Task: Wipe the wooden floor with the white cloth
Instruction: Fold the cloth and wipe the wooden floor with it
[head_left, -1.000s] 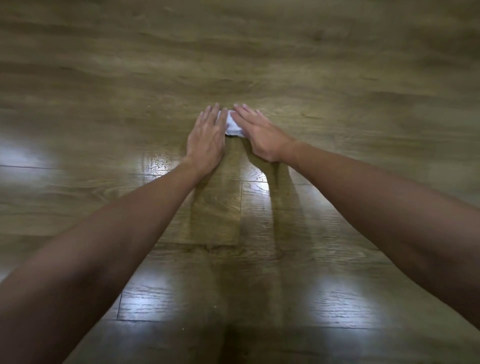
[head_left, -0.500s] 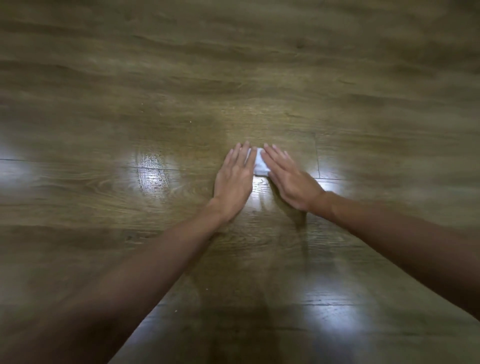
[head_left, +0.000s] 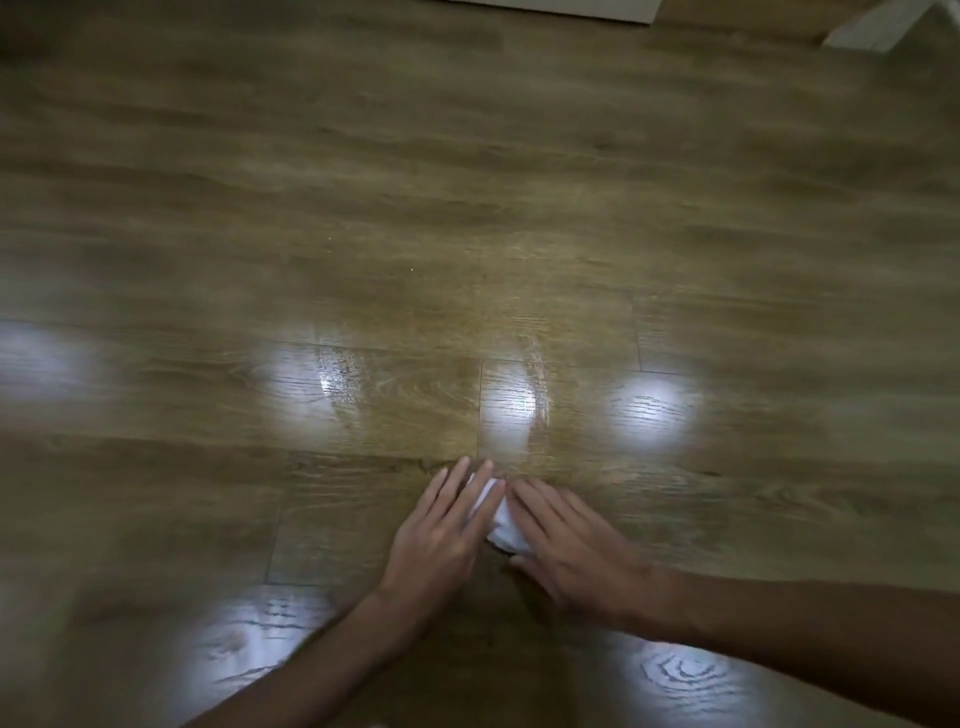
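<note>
A small white cloth (head_left: 503, 526) lies flat on the wooden floor (head_left: 467, 208), mostly hidden under both palms. My left hand (head_left: 441, 540) presses on its left part with fingers stretched forward. My right hand (head_left: 571, 551) presses on its right part, fingers pointing forward and to the left. Only a narrow strip of cloth shows between the two hands. A wet streak (head_left: 524, 364) shines on the planks just beyond the fingertips.
Bright lamp reflections (head_left: 649, 415) spot the glossy planks. A white baseboard (head_left: 571, 10) runs along the top edge, and a white object's corner (head_left: 878, 26) shows at the top right. Bare floor stretches on all sides.
Both hands have drawn the cloth back toward me across the floor, leaving a damp streak ahead. The arms are now more bent and the view takes in more floor beyond.
</note>
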